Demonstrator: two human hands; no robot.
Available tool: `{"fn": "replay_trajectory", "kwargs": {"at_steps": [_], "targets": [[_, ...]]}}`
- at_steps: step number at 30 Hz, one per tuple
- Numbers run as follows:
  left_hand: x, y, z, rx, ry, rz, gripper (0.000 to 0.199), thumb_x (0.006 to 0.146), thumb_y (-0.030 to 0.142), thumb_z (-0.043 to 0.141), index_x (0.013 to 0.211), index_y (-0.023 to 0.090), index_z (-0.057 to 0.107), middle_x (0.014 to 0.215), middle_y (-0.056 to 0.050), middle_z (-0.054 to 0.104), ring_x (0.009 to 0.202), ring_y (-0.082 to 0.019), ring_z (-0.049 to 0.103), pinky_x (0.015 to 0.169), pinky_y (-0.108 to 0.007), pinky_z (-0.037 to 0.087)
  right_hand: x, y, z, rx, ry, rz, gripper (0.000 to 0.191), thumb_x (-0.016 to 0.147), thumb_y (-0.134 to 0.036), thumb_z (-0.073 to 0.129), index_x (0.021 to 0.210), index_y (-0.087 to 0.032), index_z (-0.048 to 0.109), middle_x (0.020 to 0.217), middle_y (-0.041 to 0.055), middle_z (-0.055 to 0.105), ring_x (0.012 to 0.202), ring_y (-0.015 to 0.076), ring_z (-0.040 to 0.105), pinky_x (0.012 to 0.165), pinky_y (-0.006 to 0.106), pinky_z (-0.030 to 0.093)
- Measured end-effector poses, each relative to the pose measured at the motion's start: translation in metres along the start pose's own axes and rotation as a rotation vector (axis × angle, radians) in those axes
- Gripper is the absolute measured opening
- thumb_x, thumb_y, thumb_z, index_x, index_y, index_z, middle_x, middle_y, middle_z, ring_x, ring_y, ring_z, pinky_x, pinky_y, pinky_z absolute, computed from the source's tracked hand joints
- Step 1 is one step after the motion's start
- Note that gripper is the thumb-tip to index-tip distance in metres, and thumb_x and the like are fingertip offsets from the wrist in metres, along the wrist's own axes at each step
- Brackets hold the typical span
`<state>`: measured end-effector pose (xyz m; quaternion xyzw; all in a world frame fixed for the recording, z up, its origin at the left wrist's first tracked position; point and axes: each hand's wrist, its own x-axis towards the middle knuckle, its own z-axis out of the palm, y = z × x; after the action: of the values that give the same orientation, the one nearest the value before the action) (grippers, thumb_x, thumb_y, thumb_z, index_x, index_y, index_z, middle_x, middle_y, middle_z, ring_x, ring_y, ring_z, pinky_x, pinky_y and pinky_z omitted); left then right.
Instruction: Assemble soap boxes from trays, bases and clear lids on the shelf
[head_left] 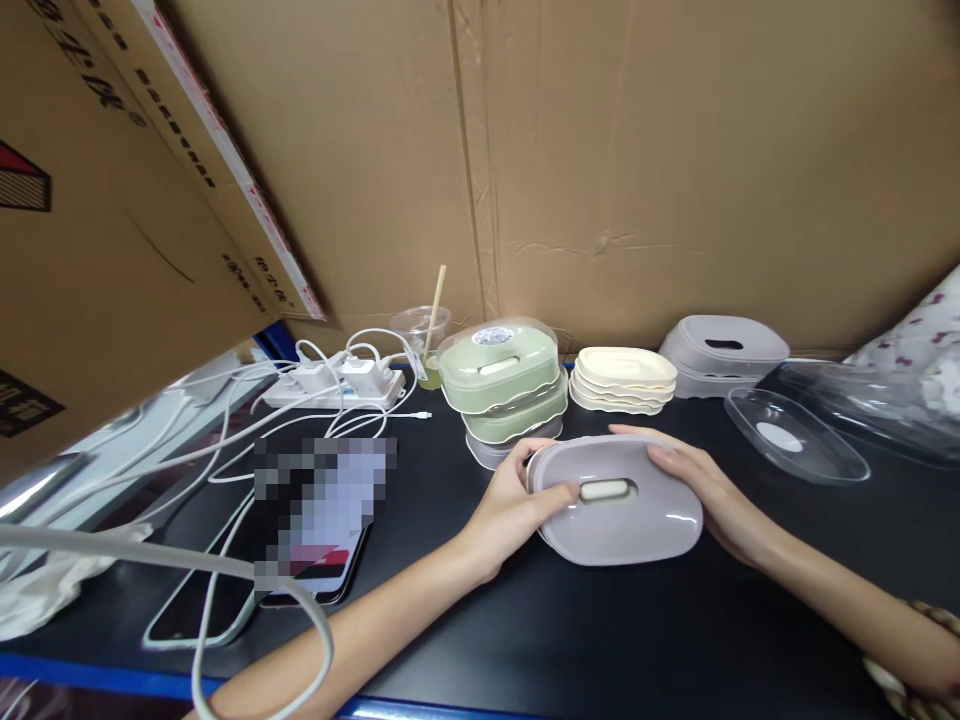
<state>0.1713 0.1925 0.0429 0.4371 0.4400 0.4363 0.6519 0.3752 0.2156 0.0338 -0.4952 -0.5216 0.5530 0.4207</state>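
Observation:
A grey plastic tissue box (637, 530) with rounded corners is held above the black table, its top tilted toward me. Something white shows in the oval slot of its lid. My left hand (510, 505) grips the left end, with the thumb lying by the slot. At the right end, my right hand (701, 480) is closed round the far corner, thumb on top and other fingers partly hidden behind. Just beyond stand stacked green boxes (499, 385) under a transparent cover with a round label, cream lids or trays (626, 370) in a pile, and stacked grey covers (724, 345).
Transparent plastic covers (795, 435) lie at the right. On the left are phones (322, 530), looping white cables (225, 450) and a power strip (337, 380). A plastic cup (427, 330) with a straw stands behind. Cardboard (600, 180) walls the back.

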Motion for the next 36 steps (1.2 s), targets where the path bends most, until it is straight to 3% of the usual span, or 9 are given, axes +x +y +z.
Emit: {"fn": "replay_trajectory", "kwargs": {"at_steps": [4, 11, 17, 21, 24, 27, 31, 34, 36], "targets": [[0.0, 0.004, 0.002, -0.05, 0.001, -0.064, 0.051, 0.058, 0.032, 0.076, 0.1, 0.011, 0.057, 0.087, -0.002, 0.059, 0.078, -0.01, 0.052, 0.068, -0.018, 0.042, -0.003, 0.0, 0.0, 0.074, -0.055, 0.065, 0.062, 0.062, -0.057, 0.07, 0.11, -0.019, 0.065, 0.092, 0.0063, 0.067, 0.079, 0.016, 0.062, 0.063, 0.019, 0.046], [0.0, -0.002, -0.001, -0.017, -0.039, -0.136, 0.055, 0.065, 0.06, 0.064, 0.089, 0.01, 0.061, 0.069, -0.002, 0.052, 0.059, -0.007, 0.045, 0.053, -0.018, 0.033, -0.003, -0.006, 0.002, 0.058, -0.08, 0.116, 0.063, 0.061, -0.056, 0.071, 0.106, -0.012, 0.065, 0.084, 0.0083, 0.067, 0.076, 0.0161, 0.063, 0.061, 0.018, 0.047], [0.0, -0.005, -0.002, -0.044, -0.042, -0.062, 0.049, 0.068, 0.052, 0.066, 0.095, 0.011, 0.062, 0.078, -0.003, 0.057, 0.068, -0.009, 0.049, 0.061, -0.019, 0.038, 0.001, 0.004, -0.006, -0.092, -0.183, 0.006, 0.062, 0.065, -0.054, 0.069, 0.115, -0.017, 0.059, 0.097, 0.0061, 0.066, 0.081, 0.0153, 0.061, 0.066, 0.02, 0.049], [0.001, -0.003, -0.001, -0.035, -0.038, -0.056, 0.048, 0.071, 0.051, 0.065, 0.097, 0.011, 0.063, 0.079, -0.003, 0.057, 0.07, -0.009, 0.049, 0.063, -0.018, 0.038, -0.001, 0.004, -0.003, -0.22, -0.266, 0.062, 0.068, 0.067, -0.06, 0.064, 0.118, -0.016, 0.057, 0.089, 0.0063, 0.065, 0.081, 0.0176, 0.061, 0.066, 0.025, 0.049], [0.001, -0.004, 0.0, -0.031, -0.051, -0.078, 0.051, 0.069, 0.052, 0.066, 0.102, 0.013, 0.062, 0.082, -0.003, 0.058, 0.071, -0.009, 0.05, 0.063, -0.018, 0.039, -0.002, 0.001, -0.001, -0.264, -0.242, 0.035, 0.065, 0.073, -0.064, 0.053, 0.113, -0.013, 0.059, 0.088, 0.0081, 0.065, 0.076, 0.0181, 0.06, 0.063, 0.027, 0.048], [0.001, -0.008, 0.0, -0.03, -0.053, -0.116, 0.056, 0.065, 0.05, 0.07, 0.109, 0.017, 0.059, 0.091, -0.003, 0.059, 0.078, -0.013, 0.053, 0.064, -0.019, 0.041, 0.002, -0.006, -0.007, -0.44, -0.107, -0.149, 0.061, 0.079, -0.064, 0.038, 0.1, -0.013, 0.064, 0.082, 0.0083, 0.065, 0.072, 0.0184, 0.06, 0.063, 0.028, 0.048], [0.004, -0.013, -0.001, -0.023, -0.034, -0.191, 0.058, 0.061, 0.045, 0.072, 0.11, 0.018, 0.057, 0.09, -0.003, 0.059, 0.077, -0.013, 0.054, 0.065, -0.02, 0.042, 0.011, -0.02, -0.029, -0.937, 0.373, -0.282, 0.044, 0.08, -0.046, 0.041, 0.105, -0.017, 0.063, 0.084, 0.0072, 0.066, 0.072, 0.0199, 0.062, 0.067, 0.032, 0.048], [0.006, -0.012, -0.001, -0.047, -0.022, -0.22, 0.057, 0.059, 0.043, 0.073, 0.109, 0.019, 0.057, 0.089, -0.003, 0.06, 0.075, -0.013, 0.055, 0.064, -0.021, 0.043, 0.017, -0.026, -0.049, -1.327, 0.649, -0.121, 0.048, 0.078, -0.029, 0.05, 0.121, -0.009, 0.054, 0.109, 0.0187, 0.06, 0.097, 0.0317, 0.06, 0.075, 0.041, 0.048], [0.006, -0.01, -0.001, -0.064, -0.01, -0.231, 0.057, 0.059, 0.041, 0.073, 0.108, 0.019, 0.057, 0.092, -0.003, 0.06, 0.075, -0.013, 0.055, 0.065, -0.022, 0.044, 0.019, -0.027, -0.06, -1.442, 0.668, 0.025, 0.049, 0.075, -0.022, 0.054, 0.118, 0.0, 0.053, 0.103, 0.0278, 0.059, 0.094, 0.0394, 0.059, 0.069, 0.046, 0.047]]}}
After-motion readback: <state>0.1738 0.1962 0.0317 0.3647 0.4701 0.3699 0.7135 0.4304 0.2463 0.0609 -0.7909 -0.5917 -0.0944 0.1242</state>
